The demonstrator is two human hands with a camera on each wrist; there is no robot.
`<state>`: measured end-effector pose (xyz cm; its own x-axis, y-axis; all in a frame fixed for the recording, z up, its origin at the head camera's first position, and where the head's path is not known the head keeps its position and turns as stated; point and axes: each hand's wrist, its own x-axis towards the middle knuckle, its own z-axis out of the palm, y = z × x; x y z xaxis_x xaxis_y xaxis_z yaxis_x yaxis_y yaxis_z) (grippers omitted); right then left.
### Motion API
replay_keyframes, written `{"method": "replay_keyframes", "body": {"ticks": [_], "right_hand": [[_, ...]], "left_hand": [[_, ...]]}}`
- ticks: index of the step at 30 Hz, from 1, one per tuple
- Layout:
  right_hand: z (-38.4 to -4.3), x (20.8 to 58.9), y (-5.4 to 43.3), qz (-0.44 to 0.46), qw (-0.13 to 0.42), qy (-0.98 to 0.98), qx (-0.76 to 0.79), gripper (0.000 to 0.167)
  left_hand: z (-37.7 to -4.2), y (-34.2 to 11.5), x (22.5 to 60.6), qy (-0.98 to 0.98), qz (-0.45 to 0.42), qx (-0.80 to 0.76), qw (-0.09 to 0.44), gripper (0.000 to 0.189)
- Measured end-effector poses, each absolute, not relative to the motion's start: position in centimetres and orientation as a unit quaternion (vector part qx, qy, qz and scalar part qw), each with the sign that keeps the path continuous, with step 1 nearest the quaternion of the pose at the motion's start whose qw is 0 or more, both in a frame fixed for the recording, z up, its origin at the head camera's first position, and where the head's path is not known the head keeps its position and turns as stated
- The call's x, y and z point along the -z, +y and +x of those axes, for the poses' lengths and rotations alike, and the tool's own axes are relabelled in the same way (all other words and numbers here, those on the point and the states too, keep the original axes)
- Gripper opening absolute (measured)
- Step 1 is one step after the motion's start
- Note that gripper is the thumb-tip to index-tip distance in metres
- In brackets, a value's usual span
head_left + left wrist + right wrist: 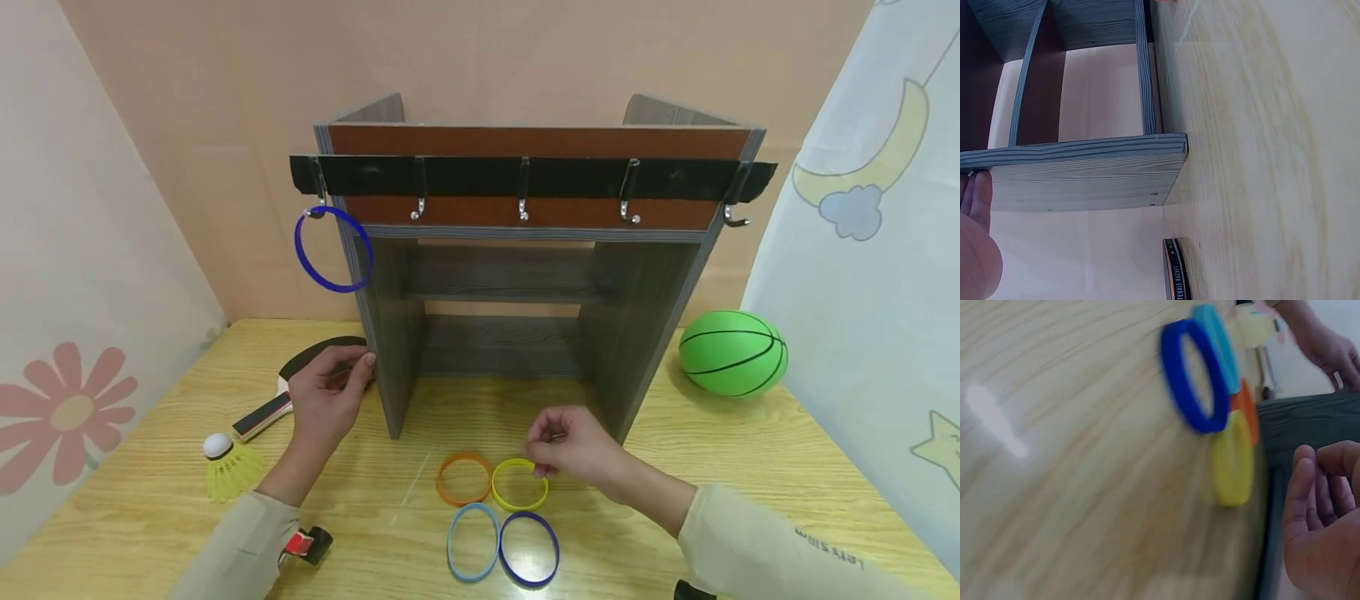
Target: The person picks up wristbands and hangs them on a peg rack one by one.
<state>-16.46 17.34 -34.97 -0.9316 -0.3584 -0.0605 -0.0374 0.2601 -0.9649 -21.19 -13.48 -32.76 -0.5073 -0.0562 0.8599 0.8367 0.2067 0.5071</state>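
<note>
My left hand (pixel 327 390) is beside the grey wooden shelf (pixel 384 333), its fingertips at the outer face of the left side panel, as the left wrist view also shows. My right hand (pixel 573 442) hovers above the yellow ring (pixel 520 507), fingers loosely bent and holding nothing; in the right wrist view the yellow ring (pixel 1233 462) lies apart from it. Around that ring lie an orange ring (pixel 463 503), a light blue ring (pixel 450 550) and a dark blue ring (pixel 555 554). Another blue ring (pixel 367 250) hangs from the leftmost hook (pixel 318 213).
A black strip (pixel 472 175) with several metal hooks crosses the shelf's upper front. To the right sits a green ball (pixel 731 353). At left are a table tennis racket (pixel 262 417), partly behind my left hand, and a yellow shuttlecock (pixel 231 471). A black-and-red object (pixel 307 545) lies by my left sleeve.
</note>
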Motion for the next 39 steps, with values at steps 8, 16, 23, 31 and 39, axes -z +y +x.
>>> {"method": "replay_keyframes", "body": {"ticks": [8, 16, 23, 31, 39], "right_hand": [[-16.4, 37.5, 19.0, -0.123, 0.129, 0.805, 0.565, 0.013], [-16.4, 38.5, 19.7, -0.117, 0.136, 0.811, 0.556, 0.015], [-16.6, 38.6, 20.0, -0.120, 0.152, 0.813, 0.549, 0.018], [-17.0, 39.1, 19.6, -0.122, 0.154, 0.817, 0.543, 0.016], [-17.3, 39.4, 19.4, -0.116, 0.162, 0.816, 0.542, 0.013]], "left_hand": [[-21.2, -13.4, 32.6, -0.672, -0.289, 0.547, 0.408, 0.009], [-21.3, -13.4, 32.7, -0.670, -0.291, 0.552, 0.402, 0.008], [-21.3, -13.3, 32.7, -0.671, -0.290, 0.551, 0.403, 0.005], [-21.4, -13.4, 32.8, -0.666, -0.292, 0.555, 0.403, 0.010], [-21.3, -13.5, 32.9, -0.667, -0.291, 0.556, 0.403, 0.008]]}}
